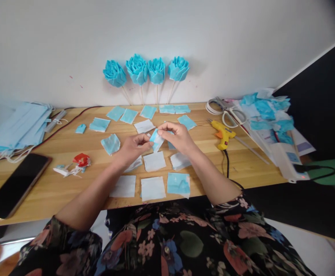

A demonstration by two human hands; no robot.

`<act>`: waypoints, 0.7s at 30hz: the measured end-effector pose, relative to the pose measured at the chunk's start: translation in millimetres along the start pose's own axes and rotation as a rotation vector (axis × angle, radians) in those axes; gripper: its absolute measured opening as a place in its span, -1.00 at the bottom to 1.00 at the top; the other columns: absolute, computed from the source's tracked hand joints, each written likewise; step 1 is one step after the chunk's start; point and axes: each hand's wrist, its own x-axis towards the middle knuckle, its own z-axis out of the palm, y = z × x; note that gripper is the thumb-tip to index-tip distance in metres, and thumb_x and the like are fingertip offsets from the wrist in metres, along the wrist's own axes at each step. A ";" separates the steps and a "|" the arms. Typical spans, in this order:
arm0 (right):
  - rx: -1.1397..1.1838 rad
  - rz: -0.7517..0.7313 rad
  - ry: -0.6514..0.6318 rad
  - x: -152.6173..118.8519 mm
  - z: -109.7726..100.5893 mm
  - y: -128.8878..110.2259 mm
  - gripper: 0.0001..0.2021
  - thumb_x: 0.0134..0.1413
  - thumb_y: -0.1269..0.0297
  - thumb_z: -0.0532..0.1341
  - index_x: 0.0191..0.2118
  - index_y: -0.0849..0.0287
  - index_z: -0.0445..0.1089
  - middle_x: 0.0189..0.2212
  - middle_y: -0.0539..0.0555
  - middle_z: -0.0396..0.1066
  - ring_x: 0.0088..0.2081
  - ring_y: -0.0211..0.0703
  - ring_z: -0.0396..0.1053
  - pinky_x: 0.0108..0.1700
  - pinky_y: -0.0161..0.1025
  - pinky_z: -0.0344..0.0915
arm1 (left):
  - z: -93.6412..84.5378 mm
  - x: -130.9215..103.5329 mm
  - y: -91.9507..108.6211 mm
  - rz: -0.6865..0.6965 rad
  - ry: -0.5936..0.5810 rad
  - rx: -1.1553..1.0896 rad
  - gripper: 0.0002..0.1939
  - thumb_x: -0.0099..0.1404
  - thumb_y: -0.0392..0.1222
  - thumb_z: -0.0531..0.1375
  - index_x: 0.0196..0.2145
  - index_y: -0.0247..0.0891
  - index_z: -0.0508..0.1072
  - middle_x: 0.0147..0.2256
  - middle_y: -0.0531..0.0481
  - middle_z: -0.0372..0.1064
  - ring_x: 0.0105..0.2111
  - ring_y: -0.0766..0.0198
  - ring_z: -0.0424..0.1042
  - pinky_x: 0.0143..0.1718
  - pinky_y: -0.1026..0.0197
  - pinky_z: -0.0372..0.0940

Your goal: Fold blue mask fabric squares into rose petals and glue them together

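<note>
Blue-and-white piece [157, 140], small, soft-looking, between two hands

A small blue-and-white piece of thin material [157, 141], near the centre of the frame, is pinched between both hands [134, 148] [175, 135], held tilted above the other pieces; it looks folded, though fingers partly hide it.

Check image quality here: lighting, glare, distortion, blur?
Head view: mostly diffuse light; soft shadows behind the blue flowers; wide-angle stretch toward the edges, phone included; bright glare patch lower left; dark blur in the top right corner.
</note>
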 end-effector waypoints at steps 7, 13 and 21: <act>0.082 0.006 0.051 3.3 -1.3 13.0 -0.71 0.18 0.12 0.21 -0.08 0.11 0.55 -0.27 0.02 0.59 -0.19 -0.14 0.51 -0.06 -0.18 0.38 | -1.5 0.2 0.2 -0.013 0.008 0.011 -0.75 0.07 -0.06 0.36 -0.50 -0.26 0.43 -0.50 0.09 0.33 -0.46 0.35 0.25 -0.36 0.25 0.14; -0.388 -0.115 0.243 1.6 -23.4 -5.1 -0.64 0.26 0.21 0.13 0.09 0.13 0.47 -0.14 0.08 0.59 -0.12 -0.13 0.51 -0.02 -0.19 0.34 | -4.1 3.4 -0.3 0.008 0.150 -0.033 -0.81 0.05 -0.11 0.34 -0.52 -0.23 0.44 -0.54 0.08 0.32 -0.49 0.34 0.24 -0.40 0.26 0.16; -1.203 0.364 0.410 -47.5 -136.2 -24.1 -0.63 0.30 0.11 0.07 -0.23 0.22 0.57 -0.33 0.23 0.59 -0.24 0.03 0.52 -0.20 -0.17 0.30 | -10.2 6.1 -0.2 0.073 0.270 -0.005 -0.80 0.08 -0.11 0.30 -0.58 -0.21 0.40 -0.56 0.08 0.30 -0.44 0.30 0.30 -0.30 0.24 0.23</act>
